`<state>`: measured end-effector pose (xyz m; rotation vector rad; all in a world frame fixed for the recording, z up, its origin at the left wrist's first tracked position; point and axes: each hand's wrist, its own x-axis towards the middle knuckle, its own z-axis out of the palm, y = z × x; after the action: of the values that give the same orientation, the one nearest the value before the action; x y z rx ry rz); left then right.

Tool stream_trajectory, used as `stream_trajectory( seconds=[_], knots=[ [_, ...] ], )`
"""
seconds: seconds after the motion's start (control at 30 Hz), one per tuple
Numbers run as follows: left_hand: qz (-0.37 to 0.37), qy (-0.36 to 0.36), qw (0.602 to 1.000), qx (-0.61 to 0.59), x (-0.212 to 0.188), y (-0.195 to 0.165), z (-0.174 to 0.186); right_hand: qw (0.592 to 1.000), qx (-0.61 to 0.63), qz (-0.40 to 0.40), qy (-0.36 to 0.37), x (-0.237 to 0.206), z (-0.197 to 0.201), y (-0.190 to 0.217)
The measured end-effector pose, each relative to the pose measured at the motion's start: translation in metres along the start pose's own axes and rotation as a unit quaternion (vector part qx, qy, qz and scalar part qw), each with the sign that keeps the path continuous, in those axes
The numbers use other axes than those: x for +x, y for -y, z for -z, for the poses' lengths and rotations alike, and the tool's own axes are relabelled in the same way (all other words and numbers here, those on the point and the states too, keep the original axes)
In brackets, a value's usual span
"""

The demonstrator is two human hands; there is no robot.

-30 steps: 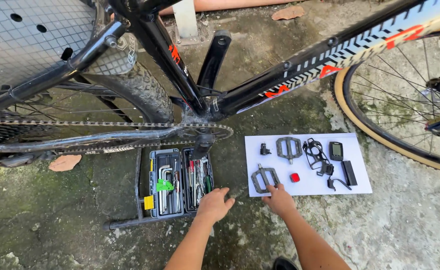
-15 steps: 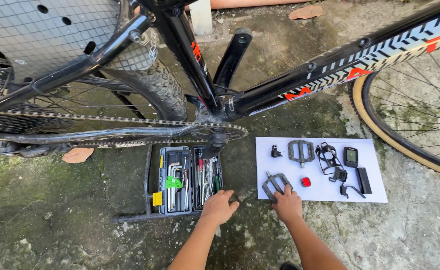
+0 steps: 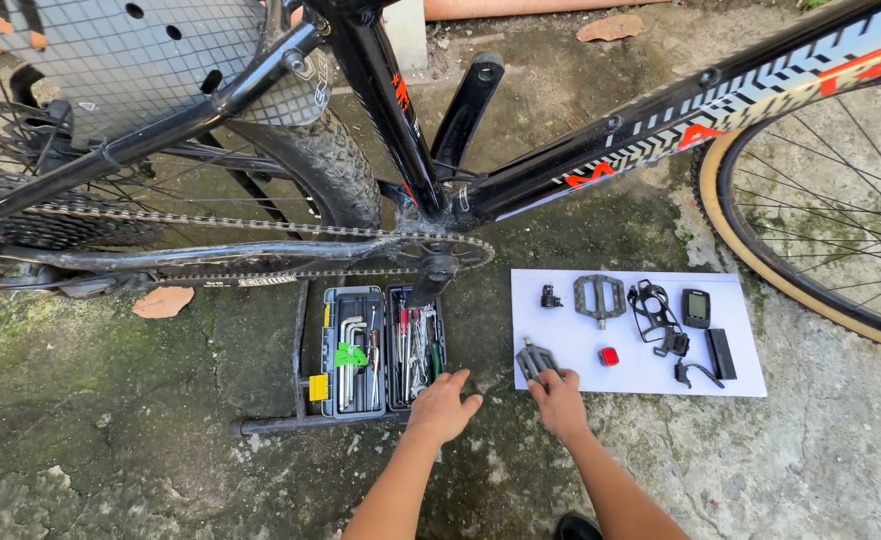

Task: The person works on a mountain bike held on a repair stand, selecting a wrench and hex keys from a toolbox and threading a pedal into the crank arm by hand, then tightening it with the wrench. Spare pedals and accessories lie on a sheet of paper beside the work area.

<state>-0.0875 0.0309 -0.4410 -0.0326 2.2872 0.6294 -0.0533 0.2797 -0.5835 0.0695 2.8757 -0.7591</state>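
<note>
Reaching down over the mossy concrete floor (image 3: 111,440), the left hand (image 3: 443,405) hovers with its fingers (image 3: 458,380) loosely spread at the near edge of the open tool case (image 3: 383,350), touching nothing that can be made out. The right hand (image 3: 559,398) lies just beside it, its fingers curled over the near grey pedal (image 3: 534,358), which sits at the near left corner of the white sheet (image 3: 741,385); whether they grip it or only rest on it cannot be told. Farther along the sheet lie a small red reflector (image 3: 609,356), a second pedal (image 3: 599,297), a black bottle cage (image 3: 651,308) and a small black display unit (image 3: 697,308). Beyond these stands the bicycle (image 3: 601,150), its chain (image 3: 261,222) running left above the case, its front wheel (image 3: 811,200) at the right.
</note>
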Motion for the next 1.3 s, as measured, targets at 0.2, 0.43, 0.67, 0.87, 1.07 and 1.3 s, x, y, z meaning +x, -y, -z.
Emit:
stream_trajectory(
  seconds=[0.2, 0.43, 0.67, 0.87, 1.07, 1.3],
  knots=[
    [0.014, -0.024, 0.995, -0.098, -0.004, -0.007, -0.013, 0.961, 0.215, -0.174, -0.007, -0.014, -0.004, 0.043],
    [0.029, -0.055, 0.962, -0.264, -0.005, -0.005, -0.023, 0.951, 0.279, -0.132, -0.017, -0.040, 0.002, 0.105],
    [-0.019, -0.093, 0.850, -0.519, -0.016, 0.000, -0.019, 0.961, 0.261, -0.084, -0.039, -0.060, 0.030, 0.165],
    [-0.021, -0.134, 0.794, -0.592, -0.006, 0.019, -0.002, 0.965, 0.253, -0.072, -0.022, -0.061, 0.052, 0.189],
    [-0.050, -0.093, 0.787, -0.608, 0.009, 0.053, 0.022, 0.875, 0.460, -0.147, 0.025, -0.013, 0.044, 0.185],
    [-0.065, -0.058, 0.836, -0.541, 0.016, 0.069, 0.048, 0.761, 0.588, -0.223, 0.160, 0.023, 0.026, 0.186]
  ],
)
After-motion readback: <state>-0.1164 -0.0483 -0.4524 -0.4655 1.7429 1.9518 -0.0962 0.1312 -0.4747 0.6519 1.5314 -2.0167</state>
